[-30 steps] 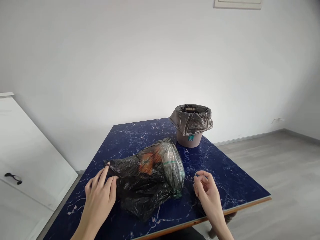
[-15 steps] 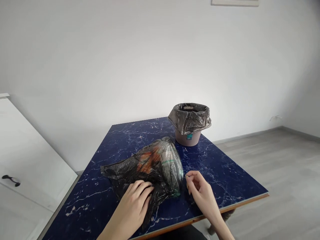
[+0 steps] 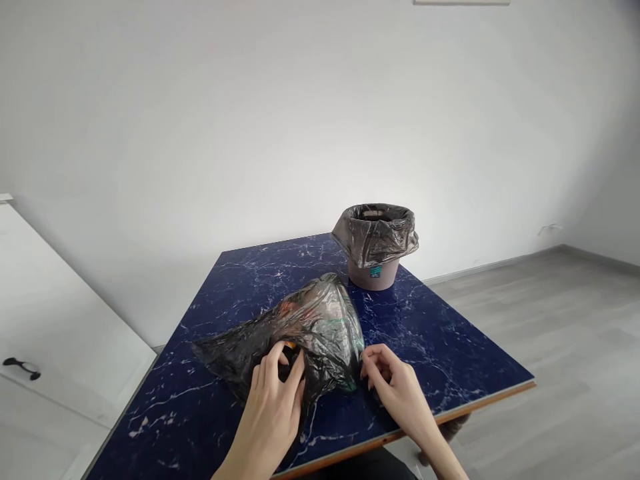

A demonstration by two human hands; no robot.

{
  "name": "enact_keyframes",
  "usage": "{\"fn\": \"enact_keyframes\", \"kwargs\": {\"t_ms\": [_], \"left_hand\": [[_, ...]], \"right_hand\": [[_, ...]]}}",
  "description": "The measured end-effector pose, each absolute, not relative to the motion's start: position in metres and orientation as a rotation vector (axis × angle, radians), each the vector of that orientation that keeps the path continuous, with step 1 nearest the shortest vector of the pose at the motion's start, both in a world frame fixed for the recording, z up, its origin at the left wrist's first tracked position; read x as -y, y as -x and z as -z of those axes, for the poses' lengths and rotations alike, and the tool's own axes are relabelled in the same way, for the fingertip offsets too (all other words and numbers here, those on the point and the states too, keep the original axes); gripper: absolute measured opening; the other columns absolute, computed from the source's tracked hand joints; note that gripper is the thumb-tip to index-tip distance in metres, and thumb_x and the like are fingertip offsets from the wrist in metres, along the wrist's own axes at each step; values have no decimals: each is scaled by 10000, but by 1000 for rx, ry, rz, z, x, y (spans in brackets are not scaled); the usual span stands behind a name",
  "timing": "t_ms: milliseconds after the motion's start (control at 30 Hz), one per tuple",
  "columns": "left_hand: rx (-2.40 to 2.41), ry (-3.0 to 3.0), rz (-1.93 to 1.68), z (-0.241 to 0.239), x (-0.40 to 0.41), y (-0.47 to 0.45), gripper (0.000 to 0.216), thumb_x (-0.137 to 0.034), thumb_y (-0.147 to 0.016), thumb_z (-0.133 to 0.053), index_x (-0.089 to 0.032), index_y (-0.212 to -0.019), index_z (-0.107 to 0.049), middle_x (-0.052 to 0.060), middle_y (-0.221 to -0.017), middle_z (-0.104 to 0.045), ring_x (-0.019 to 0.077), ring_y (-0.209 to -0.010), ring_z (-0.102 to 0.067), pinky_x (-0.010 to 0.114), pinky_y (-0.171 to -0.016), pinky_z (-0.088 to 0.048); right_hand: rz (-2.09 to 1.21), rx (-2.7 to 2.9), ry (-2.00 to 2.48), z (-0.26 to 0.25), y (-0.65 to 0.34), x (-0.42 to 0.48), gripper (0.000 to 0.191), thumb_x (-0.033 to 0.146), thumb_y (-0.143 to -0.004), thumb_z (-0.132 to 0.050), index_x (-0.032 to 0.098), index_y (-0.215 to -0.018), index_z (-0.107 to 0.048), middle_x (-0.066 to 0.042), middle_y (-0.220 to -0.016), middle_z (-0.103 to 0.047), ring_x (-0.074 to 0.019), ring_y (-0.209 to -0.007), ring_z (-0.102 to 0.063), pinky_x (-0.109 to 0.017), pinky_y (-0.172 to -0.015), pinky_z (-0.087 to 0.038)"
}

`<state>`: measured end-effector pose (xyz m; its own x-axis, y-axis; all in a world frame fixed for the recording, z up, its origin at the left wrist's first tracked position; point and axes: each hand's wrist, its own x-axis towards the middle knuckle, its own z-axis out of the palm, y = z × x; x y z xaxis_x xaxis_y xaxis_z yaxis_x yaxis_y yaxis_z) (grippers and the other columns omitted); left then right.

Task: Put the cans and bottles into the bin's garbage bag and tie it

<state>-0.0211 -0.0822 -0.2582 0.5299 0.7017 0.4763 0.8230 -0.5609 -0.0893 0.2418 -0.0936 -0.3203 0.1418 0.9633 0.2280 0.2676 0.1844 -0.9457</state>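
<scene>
While the black plastic bag [image 3: 330, 320] lies near the front edge of the blue marbled table [image 3: 450, 340], the left hand [image 3: 270, 400] rests on it, thumb and forefinger parted; whether it also pinches cannot be told. Right hand [image 3: 393, 380]: fingers curled at the bag's right end, grip unclear. Grey-brown bin [image 3: 373, 279] with dark liner [image 3: 380, 245] stands upright behind the bag.

The cabinet [image 3: 55, 320] and wood-look floor [image 3: 525, 320] suggest a home.
</scene>
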Motion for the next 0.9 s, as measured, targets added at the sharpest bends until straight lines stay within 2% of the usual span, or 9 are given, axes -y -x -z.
{"fn": "enact_keyframes", "kwargs": {"t_ms": [67,267,367,500,600,700,800,900], "left_hand": [[1243,2490,545,257,83,20,470,-100,-1007,-409,-245,-1409,-605,193,-1349,-541,306,-1056,-644,499,-854,-604],[1096,2590,448,258,82,14,515,58,-879,-394,-197,-1202,-704,153,-1260,-648,372,-1267,-569,564,-982,-560],[1119,2659,424,253,76,4,501,88,-837,-396,-195,-1072,-735,131,-1133,-693,346,-1182,-623,547,-993,-564],[1230,2697,421,252,65,-8,428,36,-864,-434,-166,-1076,-747,171,-1090,-705,354,-1061,-677,531,-924,-594],[1322,2710,357,257,59,-17,338,-23,-882,-483,-115,-1071,-746,213,-1088,-715,378,-1049,-692,516,-909,-598],[1399,2684,314,260,58,-25,336,-50,-857,-524,-99,-1110,-741,226,-1096,-723,388,-1030,-705,504,-885,-597],[1449,2620,358,258,60,-30,330,-109,-883,-532,-126,-1138,-740,214,-1058,-733,378,-980,-716,477,-827,-593],[1459,2540,401,255,62,-30,288,-110,-896,-506,-159,-1029,-757,182,-978,-734,340,-907,-713,441,-787,-568]], "right_hand": [[-790,1348,1305,320,-242,94,363,552,-1053,-505,229,-993,-661,-39,-796,-730,-187,-653,-647,-278,-624,-471],[-786,1347,1302,318,-241,94,361,565,-1039,-527,236,-967,-657,-31,-769,-720,-192,-641,-648,-277,-605,-455],[-779,1358,1307,316,-241,95,323,530,-1046,-531,241,-960,-648,-26,-779,-720,-186,-647,-645,-272,-609,-445],[-786,1411,1317,314,-241,96,321,514,-1062,-507,242,-981,-656,-17,-779,-701,-174,-644,-619,-261,-605,-426],[-772,1466,1318,313,-242,96,312,491,-1061,-510,239,-963,-665,-9,-762,-681,-162,-613,-566,-258,-576,-386],[-751,1520,1314,312,-242,96,309,450,-1063,-502,229,-941,-679,-3,-734,-664,-156,-594,-531,-259,-563,-358],[-743,1579,1290,308,-243,98,313,415,-1064,-496,220,-958,-718,-22,-767,-688,-176,-653,-587,-266,-597,-392],[-757,1662,1252,303,-243,100,314,395,-1058,-507,230,-1086,-773,-51,-889,-744,-209,-762,-658,-286,-692,-466]]}}
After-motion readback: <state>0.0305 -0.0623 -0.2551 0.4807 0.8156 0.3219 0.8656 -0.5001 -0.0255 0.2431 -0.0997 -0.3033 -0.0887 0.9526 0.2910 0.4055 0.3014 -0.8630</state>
